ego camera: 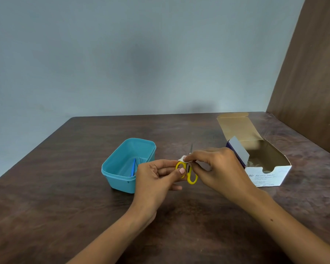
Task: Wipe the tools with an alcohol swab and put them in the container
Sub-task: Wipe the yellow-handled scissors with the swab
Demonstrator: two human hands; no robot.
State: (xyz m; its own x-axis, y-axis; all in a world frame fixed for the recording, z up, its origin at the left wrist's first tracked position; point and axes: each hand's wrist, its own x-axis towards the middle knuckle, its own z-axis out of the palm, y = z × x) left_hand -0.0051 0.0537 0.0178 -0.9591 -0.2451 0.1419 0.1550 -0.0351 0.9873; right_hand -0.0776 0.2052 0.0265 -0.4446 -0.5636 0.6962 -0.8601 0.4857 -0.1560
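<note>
Small scissors with yellow handles are held above the table, blades pointing away from me. My left hand grips the left handle loop between thumb and fingers. My right hand pinches a white alcohol swab against the scissors near the pivot. Only the thin blade tip shows above my right fingers. To the left stands the teal plastic container, with a blue tool lying inside it.
An open white box of alcohol swabs lies at the right, its cardboard flap raised toward the back. A brown wooden panel rises along the table's right edge. The dark wooden table ends at a grey wall.
</note>
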